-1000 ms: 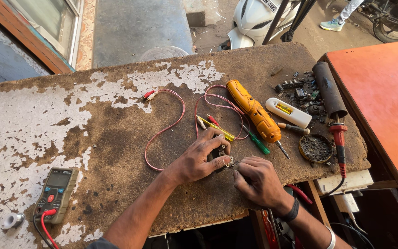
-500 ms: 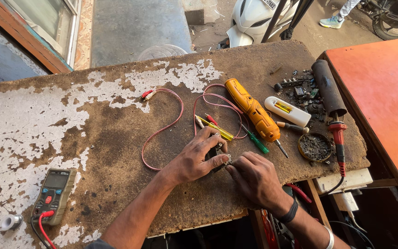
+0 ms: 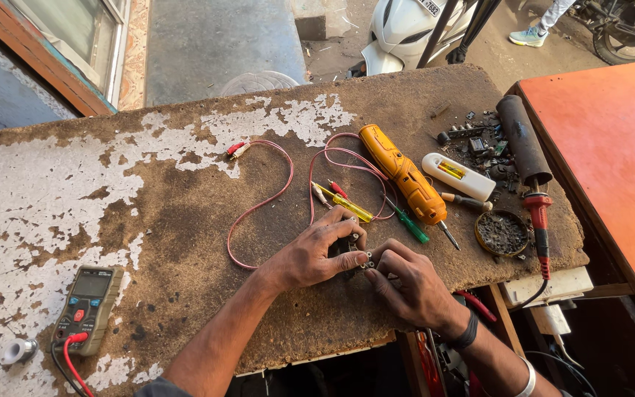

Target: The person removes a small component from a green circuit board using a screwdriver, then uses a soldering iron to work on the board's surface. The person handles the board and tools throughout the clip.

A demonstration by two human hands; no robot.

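Both my hands meet at the front middle of a worn wooden workbench (image 3: 185,220). My left hand (image 3: 314,254) grips a small dark electrical part (image 3: 348,248) against the bench. My right hand (image 3: 406,283) pinches the same part from the right, at its little metal terminals. Most of the part is hidden under my fingers. A thin red wire (image 3: 273,195) loops across the bench just behind my hands, ending in red clips. A yellow-handled screwdriver (image 3: 343,206) lies right behind my left fingers.
An orange electric screwdriver (image 3: 402,173), a green screwdriver (image 3: 409,224), a white tester (image 3: 458,176), a soldering iron (image 3: 536,213) and a round tin (image 3: 501,233) lie at right. A multimeter (image 3: 90,305) sits front left. An orange table (image 3: 611,154) stands at right.
My hands stay at the same spot on the part; my right fingers have shifted slightly closer against my left hand. Nothing else on the bench has moved.
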